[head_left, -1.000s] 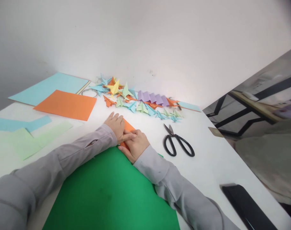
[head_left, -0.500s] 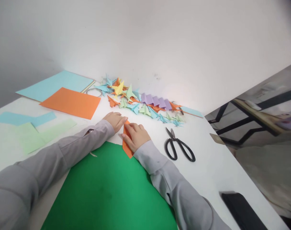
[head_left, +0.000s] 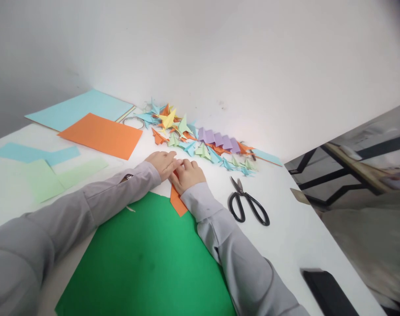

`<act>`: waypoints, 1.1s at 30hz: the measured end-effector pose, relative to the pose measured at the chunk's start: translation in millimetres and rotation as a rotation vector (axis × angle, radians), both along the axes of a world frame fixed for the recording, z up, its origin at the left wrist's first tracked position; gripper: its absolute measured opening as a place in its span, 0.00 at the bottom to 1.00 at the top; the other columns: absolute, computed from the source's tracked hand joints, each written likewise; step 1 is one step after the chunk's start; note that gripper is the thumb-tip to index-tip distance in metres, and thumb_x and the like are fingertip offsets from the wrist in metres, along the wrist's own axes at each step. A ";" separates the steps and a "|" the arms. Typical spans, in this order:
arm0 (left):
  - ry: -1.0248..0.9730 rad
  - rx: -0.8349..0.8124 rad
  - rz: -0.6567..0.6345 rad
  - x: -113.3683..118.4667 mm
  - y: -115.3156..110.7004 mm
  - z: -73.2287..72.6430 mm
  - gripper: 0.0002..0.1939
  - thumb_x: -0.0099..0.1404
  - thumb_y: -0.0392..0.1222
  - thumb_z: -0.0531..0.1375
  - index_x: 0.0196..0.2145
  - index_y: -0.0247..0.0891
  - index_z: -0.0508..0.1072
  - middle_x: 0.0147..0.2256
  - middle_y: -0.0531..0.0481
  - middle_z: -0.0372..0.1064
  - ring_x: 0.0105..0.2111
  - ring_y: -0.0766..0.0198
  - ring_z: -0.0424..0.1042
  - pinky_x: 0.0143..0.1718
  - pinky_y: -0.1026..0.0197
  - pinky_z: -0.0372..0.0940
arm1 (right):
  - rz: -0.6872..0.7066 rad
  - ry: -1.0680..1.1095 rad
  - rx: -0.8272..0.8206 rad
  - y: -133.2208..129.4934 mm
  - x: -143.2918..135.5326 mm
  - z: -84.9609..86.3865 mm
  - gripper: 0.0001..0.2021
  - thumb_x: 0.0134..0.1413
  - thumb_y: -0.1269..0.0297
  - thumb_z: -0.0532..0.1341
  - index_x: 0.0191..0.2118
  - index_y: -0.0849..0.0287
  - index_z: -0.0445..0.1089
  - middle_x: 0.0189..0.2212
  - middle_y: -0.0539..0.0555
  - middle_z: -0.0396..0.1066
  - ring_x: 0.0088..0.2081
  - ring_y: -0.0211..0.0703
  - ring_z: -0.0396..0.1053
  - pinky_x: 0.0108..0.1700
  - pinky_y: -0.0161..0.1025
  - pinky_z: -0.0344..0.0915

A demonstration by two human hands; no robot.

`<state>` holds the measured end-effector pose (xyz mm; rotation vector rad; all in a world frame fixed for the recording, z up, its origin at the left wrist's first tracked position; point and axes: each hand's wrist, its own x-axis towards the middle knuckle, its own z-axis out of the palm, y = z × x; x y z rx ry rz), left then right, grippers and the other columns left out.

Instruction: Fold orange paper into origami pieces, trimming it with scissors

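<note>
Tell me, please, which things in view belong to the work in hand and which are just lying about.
Apparently in use:
- orange strip, partly hidden by the right hand, left hand close by
- green sheet, under the strip's near end

Apparently lying about:
- scissors
- folded paper pieces
- larger orange sheet
- large light blue sheet
- flat black object

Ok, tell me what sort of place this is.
Probably a paper-craft workspace, on a white table against a wall: folded paper shapes lie along the back, black-handled scissors lie nearby, and an orange strip is under the right hand.
</note>
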<state>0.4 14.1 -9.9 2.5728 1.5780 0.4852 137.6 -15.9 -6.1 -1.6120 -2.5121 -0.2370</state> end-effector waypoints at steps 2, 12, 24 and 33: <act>0.042 0.012 -0.041 0.2 -0.8 1.3 0.21 0.67 0.46 0.39 0.47 0.35 0.64 0.41 0.43 0.70 0.44 0.58 0.68 0.46 0.55 0.59 | 0.012 -0.002 -0.004 -1.7 -1.6 -0.2 0.26 0.57 0.49 0.46 0.51 0.62 0.64 0.43 0.62 0.65 0.41 0.53 0.58 0.38 0.44 0.55; 0.222 0.011 -0.082 1.7 -8.2 8.8 0.27 0.66 0.49 0.39 0.57 0.32 0.56 0.46 0.41 0.69 0.52 0.56 0.61 0.56 0.48 0.44 | 0.055 0.031 -0.024 -27.4 -6.0 0.7 0.21 0.58 0.56 0.47 0.43 0.66 0.69 0.39 0.64 0.66 0.39 0.51 0.60 0.36 0.43 0.56; 0.240 -0.023 -0.073 3.4 -9.8 11.8 0.29 0.66 0.48 0.39 0.57 0.25 0.55 0.48 0.38 0.68 0.53 0.55 0.60 0.57 0.48 0.41 | 0.202 0.060 0.062 -71.2 -2.0 -5.7 0.20 0.57 0.57 0.49 0.35 0.69 0.71 0.31 0.61 0.65 0.32 0.47 0.57 0.33 0.43 0.54; 0.234 -0.008 -0.067 2.8 -10.6 9.4 0.30 0.66 0.50 0.39 0.57 0.26 0.56 0.47 0.38 0.69 0.53 0.55 0.60 0.58 0.49 0.39 | 0.227 0.116 0.111 -95.4 1.2 -4.3 0.20 0.57 0.57 0.49 0.35 0.68 0.71 0.30 0.61 0.65 0.32 0.47 0.57 0.32 0.43 0.54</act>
